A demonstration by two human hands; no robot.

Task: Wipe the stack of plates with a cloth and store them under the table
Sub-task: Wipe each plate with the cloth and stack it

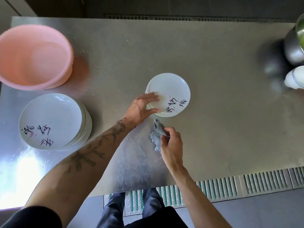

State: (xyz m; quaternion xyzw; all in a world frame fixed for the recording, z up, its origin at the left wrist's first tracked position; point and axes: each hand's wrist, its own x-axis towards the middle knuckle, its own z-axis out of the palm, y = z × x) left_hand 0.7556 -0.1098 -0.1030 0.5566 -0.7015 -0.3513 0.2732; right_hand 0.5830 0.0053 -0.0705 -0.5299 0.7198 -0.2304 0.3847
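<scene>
Head view: the left hand (143, 106) lies flat on the small stack of plates (171, 91) mid-table, fingers straight on the top plate, thumb against its near rim. The right hand (171, 143) is bunched around a gray cloth (157, 134), just at 6 o'clock of that stack. There's a taller stack of plates (51, 119) at 9 o'clock and a pink basin (34, 55) at 10, all on the steel table (213, 63).
</scene>
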